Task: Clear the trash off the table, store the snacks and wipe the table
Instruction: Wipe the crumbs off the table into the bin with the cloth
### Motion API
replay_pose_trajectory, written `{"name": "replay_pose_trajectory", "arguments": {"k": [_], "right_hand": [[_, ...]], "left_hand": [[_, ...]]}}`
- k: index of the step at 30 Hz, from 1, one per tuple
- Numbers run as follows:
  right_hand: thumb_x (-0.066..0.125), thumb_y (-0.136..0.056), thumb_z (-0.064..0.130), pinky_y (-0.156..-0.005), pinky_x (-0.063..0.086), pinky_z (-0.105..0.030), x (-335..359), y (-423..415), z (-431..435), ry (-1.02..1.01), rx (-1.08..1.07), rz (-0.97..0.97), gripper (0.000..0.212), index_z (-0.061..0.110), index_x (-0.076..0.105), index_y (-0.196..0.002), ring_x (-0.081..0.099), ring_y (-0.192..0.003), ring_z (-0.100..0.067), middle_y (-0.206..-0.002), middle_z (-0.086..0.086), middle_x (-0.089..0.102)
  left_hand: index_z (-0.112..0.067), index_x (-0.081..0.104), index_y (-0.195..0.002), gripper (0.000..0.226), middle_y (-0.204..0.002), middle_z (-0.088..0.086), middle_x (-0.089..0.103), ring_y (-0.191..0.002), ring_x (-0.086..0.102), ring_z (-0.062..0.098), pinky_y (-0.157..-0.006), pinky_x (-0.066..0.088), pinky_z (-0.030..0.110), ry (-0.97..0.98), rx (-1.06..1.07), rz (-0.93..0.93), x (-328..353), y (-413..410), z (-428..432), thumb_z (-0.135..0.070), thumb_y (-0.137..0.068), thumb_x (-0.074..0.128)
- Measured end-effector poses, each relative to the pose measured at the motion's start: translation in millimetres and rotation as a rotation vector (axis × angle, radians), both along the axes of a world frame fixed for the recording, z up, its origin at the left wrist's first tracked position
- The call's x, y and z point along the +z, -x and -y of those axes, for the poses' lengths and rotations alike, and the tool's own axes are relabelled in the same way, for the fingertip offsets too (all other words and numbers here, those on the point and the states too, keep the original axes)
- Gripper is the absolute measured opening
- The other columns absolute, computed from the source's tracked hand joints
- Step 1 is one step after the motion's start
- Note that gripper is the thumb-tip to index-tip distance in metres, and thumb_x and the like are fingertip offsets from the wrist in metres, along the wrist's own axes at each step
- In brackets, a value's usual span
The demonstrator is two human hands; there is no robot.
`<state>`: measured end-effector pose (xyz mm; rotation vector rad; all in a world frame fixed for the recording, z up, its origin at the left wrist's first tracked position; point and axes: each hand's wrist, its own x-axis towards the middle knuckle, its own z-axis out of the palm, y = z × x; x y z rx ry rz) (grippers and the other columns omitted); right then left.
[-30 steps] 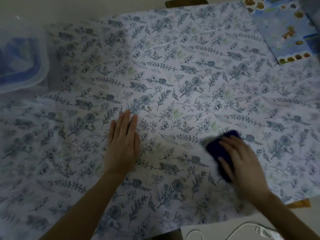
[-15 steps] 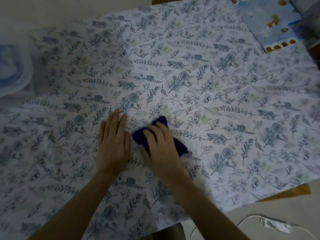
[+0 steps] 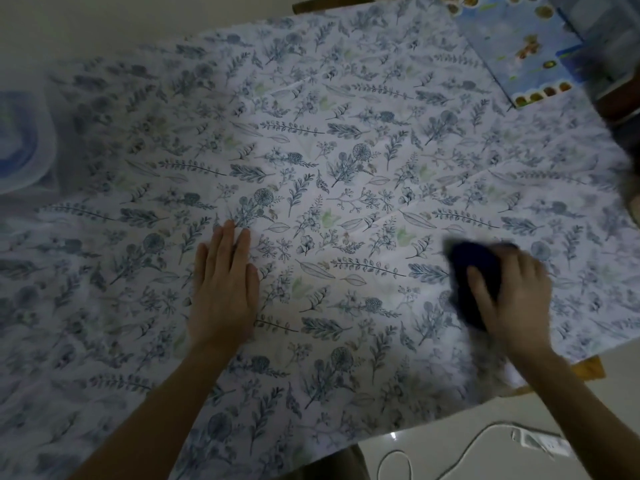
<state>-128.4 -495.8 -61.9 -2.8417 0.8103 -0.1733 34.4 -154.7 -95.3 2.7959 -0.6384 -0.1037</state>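
Observation:
A table under a white cloth printed with blue leaves and flowers (image 3: 346, 150) fills the view. My left hand (image 3: 223, 289) lies flat on the cloth near the middle, palm down, fingers together, holding nothing. My right hand (image 3: 509, 296) presses a dark blue wiping cloth (image 3: 474, 268) onto the table at the right, fingers spread over it; the cloth sticks out to the left of and beyond the fingers and is blurred by motion.
A blue printed snack box (image 3: 519, 46) lies flat at the table's far right corner. A clear plastic container with blue contents (image 3: 20, 140) sits at the left edge. A white cable and plug (image 3: 485, 445) lie on the floor below the near edge.
My right hand swept the blue cloth from right to beside my left hand, then back out to the right. My left hand stayed flat in place.

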Motion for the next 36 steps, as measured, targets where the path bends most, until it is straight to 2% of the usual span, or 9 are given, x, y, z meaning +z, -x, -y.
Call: {"name": "replay_pose_trajectory", "arguments": {"k": [4,8,12,17,22,26,28,32,36], "right_hand": [[0.037,-0.092,0.043,-0.088,0.036,-0.045,-6,-87,-15,-0.04,-0.228,0.069,0.048,0.002,0.051,-0.114,0.048,-0.103,-0.038,-0.111,-0.024,0.056],[0.037,-0.096,0.039,-0.098,0.034,-0.041,-5,-126,-101,-0.058,0.045,0.111,0.038,0.012,0.051,-0.119,0.046,-0.109,-0.027,-0.118,-0.008,0.056],[0.044,-0.092,0.042,-0.103,0.037,-0.046,-16,-100,-167,-0.138,0.412,0.013,0.04,0.017,0.05,-0.123,0.044,-0.118,-0.024,-0.127,-0.002,0.054],[0.048,-0.087,0.039,-0.102,0.032,-0.041,-21,-16,-122,0.002,0.746,-0.112,0.045,0.021,0.046,-0.128,0.045,-0.12,-0.023,-0.13,0.0,0.057],[0.039,-0.094,0.042,-0.091,0.035,-0.041,2,3,-23,-0.017,0.432,-0.055,0.045,0.009,0.052,-0.122,0.052,-0.107,-0.031,-0.12,-0.013,0.06],[0.041,-0.091,0.039,-0.089,0.037,-0.043,-1,-76,-12,-0.031,-0.029,0.026,0.045,0.006,0.051,-0.12,0.048,-0.106,-0.036,-0.117,-0.019,0.056],[0.041,-0.093,0.038,-0.092,0.036,-0.041,-2,-123,-35,-0.049,-0.105,0.075,0.041,0.008,0.052,-0.119,0.048,-0.109,-0.032,-0.118,-0.016,0.057],[0.042,-0.095,0.037,-0.102,0.034,-0.038,-2,-155,-116,-0.157,0.267,0.131,0.034,0.017,0.053,-0.121,0.047,-0.112,-0.019,-0.119,-0.001,0.058],[0.049,-0.092,0.041,-0.103,0.038,-0.044,-24,-108,-180,-0.117,0.63,0.037,0.04,0.017,0.052,-0.124,0.046,-0.121,-0.024,-0.128,-0.002,0.057]], "left_hand": [[-0.012,0.02,-0.152,0.054,-0.162,0.008,0.013,-0.15,0.002,0.018,-0.122,0.011,0.047,0.001,0.001,-0.001,-1,0,-1,-0.03,-0.101,0.02],[-0.012,0.021,-0.152,0.053,-0.161,0.008,0.015,-0.15,0.003,0.018,-0.122,0.012,0.047,0.005,-0.001,0.006,-2,0,0,-0.029,-0.101,0.022],[-0.011,0.022,-0.151,0.053,-0.161,0.009,0.016,-0.15,0.006,0.02,-0.121,0.014,0.048,0.003,-0.002,0.014,-2,0,0,-0.028,-0.101,0.023],[-0.01,0.021,-0.152,0.054,-0.161,0.01,0.015,-0.15,0.004,0.021,-0.121,0.014,0.048,-0.02,-0.001,0.011,-3,-1,0,-0.028,-0.101,0.022],[-0.01,0.022,-0.151,0.054,-0.161,0.011,0.016,-0.15,0.006,0.022,-0.122,0.014,0.047,-0.017,0.001,0.003,-2,-1,-1,-0.029,-0.101,0.024],[-0.01,0.022,-0.151,0.053,-0.161,0.011,0.016,-0.15,0.005,0.022,-0.121,0.015,0.048,-0.017,0.008,0.002,-2,-2,-1,-0.029,-0.102,0.022],[-0.01,0.023,-0.151,0.054,-0.16,0.011,0.017,-0.15,0.007,0.022,-0.121,0.014,0.048,-0.008,0.008,0.001,-2,-1,0,-0.03,-0.101,0.021],[-0.009,0.024,-0.15,0.054,-0.16,0.012,0.019,-0.15,0.009,0.022,-0.121,0.015,0.048,-0.009,0.006,0.01,-2,-2,0,-0.029,-0.101,0.022],[-0.009,0.024,-0.151,0.054,-0.16,0.012,0.018,-0.15,0.01,0.023,-0.12,0.017,0.049,-0.034,0.003,0.006,-3,-2,0,-0.028,-0.101,0.02]]}}
